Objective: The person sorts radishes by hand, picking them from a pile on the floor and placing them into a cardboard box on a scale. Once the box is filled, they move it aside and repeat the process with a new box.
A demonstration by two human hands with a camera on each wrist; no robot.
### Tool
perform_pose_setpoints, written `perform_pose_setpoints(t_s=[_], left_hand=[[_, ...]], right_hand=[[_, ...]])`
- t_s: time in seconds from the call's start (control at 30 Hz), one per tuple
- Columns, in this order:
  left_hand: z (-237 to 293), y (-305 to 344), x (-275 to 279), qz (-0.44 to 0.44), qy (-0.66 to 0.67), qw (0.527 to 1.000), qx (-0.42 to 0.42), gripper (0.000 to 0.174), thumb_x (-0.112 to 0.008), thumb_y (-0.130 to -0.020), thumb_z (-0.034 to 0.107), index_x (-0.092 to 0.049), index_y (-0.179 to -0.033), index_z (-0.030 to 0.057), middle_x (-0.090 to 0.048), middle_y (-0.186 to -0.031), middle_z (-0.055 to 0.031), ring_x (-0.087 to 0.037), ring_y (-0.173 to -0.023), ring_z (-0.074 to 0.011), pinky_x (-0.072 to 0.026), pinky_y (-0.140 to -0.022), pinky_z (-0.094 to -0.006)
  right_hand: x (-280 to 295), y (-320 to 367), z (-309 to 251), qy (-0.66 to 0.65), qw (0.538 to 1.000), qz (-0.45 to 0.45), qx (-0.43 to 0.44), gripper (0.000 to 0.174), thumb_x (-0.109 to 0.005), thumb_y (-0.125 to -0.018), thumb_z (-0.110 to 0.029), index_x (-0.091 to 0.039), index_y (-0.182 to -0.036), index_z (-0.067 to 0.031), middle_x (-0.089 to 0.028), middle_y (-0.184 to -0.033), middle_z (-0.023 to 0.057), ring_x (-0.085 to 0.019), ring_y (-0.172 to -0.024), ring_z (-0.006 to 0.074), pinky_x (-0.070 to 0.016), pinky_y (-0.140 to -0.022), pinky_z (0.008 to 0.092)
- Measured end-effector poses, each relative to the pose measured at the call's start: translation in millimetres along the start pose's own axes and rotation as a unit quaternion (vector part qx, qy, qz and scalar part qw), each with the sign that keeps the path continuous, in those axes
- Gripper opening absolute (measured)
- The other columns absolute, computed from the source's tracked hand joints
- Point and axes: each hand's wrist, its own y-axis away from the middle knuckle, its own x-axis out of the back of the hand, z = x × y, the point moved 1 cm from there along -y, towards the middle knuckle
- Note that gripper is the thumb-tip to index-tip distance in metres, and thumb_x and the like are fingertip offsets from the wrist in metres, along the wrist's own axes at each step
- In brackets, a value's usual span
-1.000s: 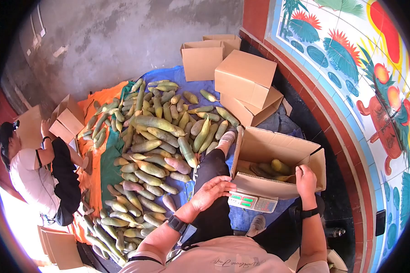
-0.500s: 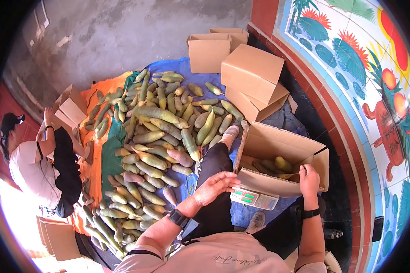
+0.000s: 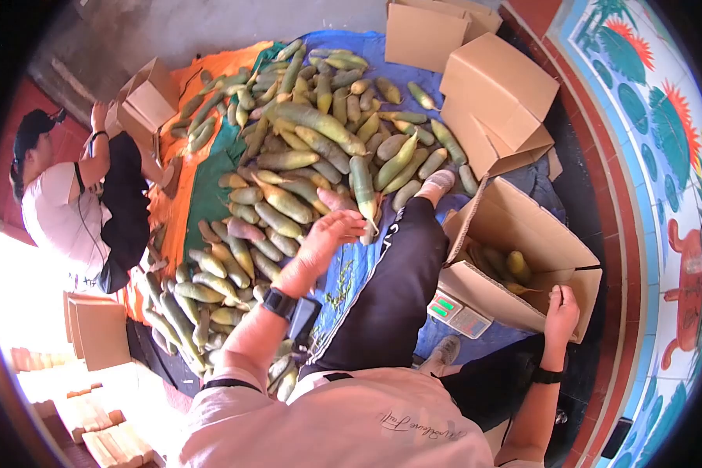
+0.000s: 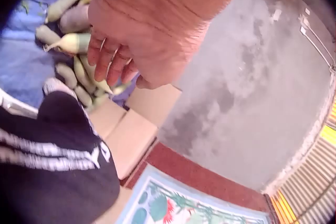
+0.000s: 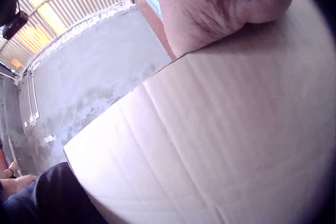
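Observation:
My left hand (image 3: pixel 334 234) reaches over the pile of green radishes (image 3: pixel 285 201), its fingers extended and holding nothing. The fingertips are right by the tapered end of a long green radish (image 3: pixel 362 186); in the left wrist view that radish (image 4: pixel 75 43) shows beside the fingers. At the right, my right hand (image 3: pixel 561 312) grips the near edge of an open cardboard box (image 3: pixel 495 294). Inside the box lie several radishes (image 3: pixel 516 267). The right wrist view shows the hand (image 5: pixel 226 11) at the edge of the cardboard wall (image 5: pixel 210 129), its fingertips hidden.
A scale (image 3: pixel 459 316) with green displays is at the box's near side. More cardboard boxes (image 3: pixel 495 93) stand beyond it. My leg (image 3: pixel 390 292) stretches between box and pile. On the left, another person (image 3: pixel 78 199) sits beside a cardboard box (image 3: pixel 150 95). A blue tarp (image 3: pixel 347 269) lies underneath.
My left hand has left the box's near left corner and moved left over the radishes. The right hand stays on the box edge. The head view has shifted, and the box looks tilted more.

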Motion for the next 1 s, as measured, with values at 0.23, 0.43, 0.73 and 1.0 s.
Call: perform_pose_setpoints(t_s=[0.23,0.43,0.73,1.0], left_hand=[[-107,-35,160,0.066,-0.447,0.891,0.040,0.030,-0.055,-0.081,0.020,-0.059,-0.106,0.0040,-0.062,-0.103,-0.0088,-0.060,-0.091,-0.0199,-0.0479,-0.077,-0.0327],[-85,-35,173,0.187,-0.535,0.817,0.104,0.036,-0.057,-0.077,0.025,-0.059,-0.107,0.0042,-0.060,-0.107,-0.0159,-0.056,-0.101,-0.0339,-0.0441,-0.088,-0.0386],[-132,-47,186,0.131,-0.731,0.654,0.143,0.037,-0.053,-0.074,0.015,-0.056,-0.110,0.0082,-0.051,-0.117,-0.0106,-0.046,-0.114,-0.0273,-0.0382,-0.096,-0.0403],[-159,-67,194,0.067,-0.855,0.511,0.059,0.024,-0.053,-0.079,0.013,-0.060,-0.101,0.0111,-0.048,-0.111,-0.0062,-0.041,-0.116,-0.0255,-0.0309,-0.098,-0.0525]], right_hand=[[-3,0,7,-0.035,0.999,-0.010,-0.017,0.020,-0.050,-0.088,-0.017,-0.058,-0.087,0.0008,-0.060,-0.076,0.0151,-0.060,-0.071,0.0272,-0.0451,-0.066,0.0351],[-2,-1,3,-0.077,0.997,-0.009,-0.007,0.019,-0.048,-0.089,-0.015,-0.057,-0.087,0.0028,-0.059,-0.073,0.0125,-0.059,-0.067,0.0203,-0.0467,-0.063,0.0301],[2,-1,-5,-0.092,0.995,-0.026,-0.035,0.021,-0.047,-0.091,-0.015,-0.056,-0.088,0.0029,-0.058,-0.073,0.0098,-0.057,-0.067,0.0164,-0.0465,-0.063,0.0286],[5,-4,-4,-0.036,0.999,-0.036,-0.008,0.021,-0.046,-0.092,-0.015,-0.056,-0.084,0.0023,-0.055,-0.071,0.0086,-0.054,-0.067,0.0156,-0.0434,-0.062,0.0280]])
